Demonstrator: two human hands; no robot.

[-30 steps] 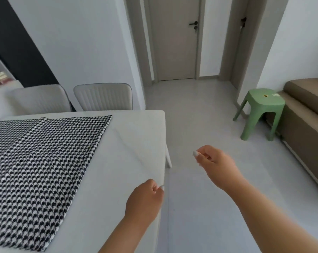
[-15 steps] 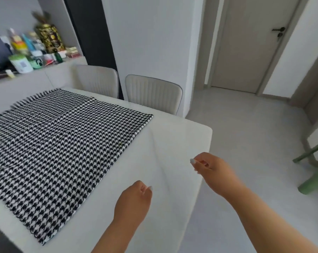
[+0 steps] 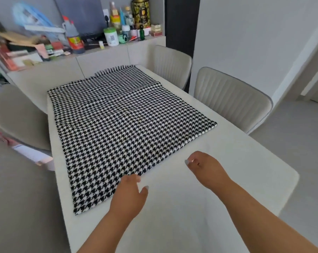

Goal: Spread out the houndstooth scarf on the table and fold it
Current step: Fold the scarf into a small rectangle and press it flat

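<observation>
Houndstooth scarf (image 3: 125, 125) flat on table (image 3: 218, 189), left hand (image 3: 129, 196) seemingly touching

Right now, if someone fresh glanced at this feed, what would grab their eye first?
The black-and-white houndstooth scarf, lying flat over the far left part of the white table. Next, the two bare hands near its front edge: the left hand reaches its near edge, the right hand hovers loosely curled. Behind, a cluttered sideboard.

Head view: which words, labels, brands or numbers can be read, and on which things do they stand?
None can be read.
Red-labelled dark bottle: label print blurred.
White jar with green lid: print too small.
Gold and black patterned tin: label blurred.
Black and white houndstooth scarf: pattern only, no text.
</observation>
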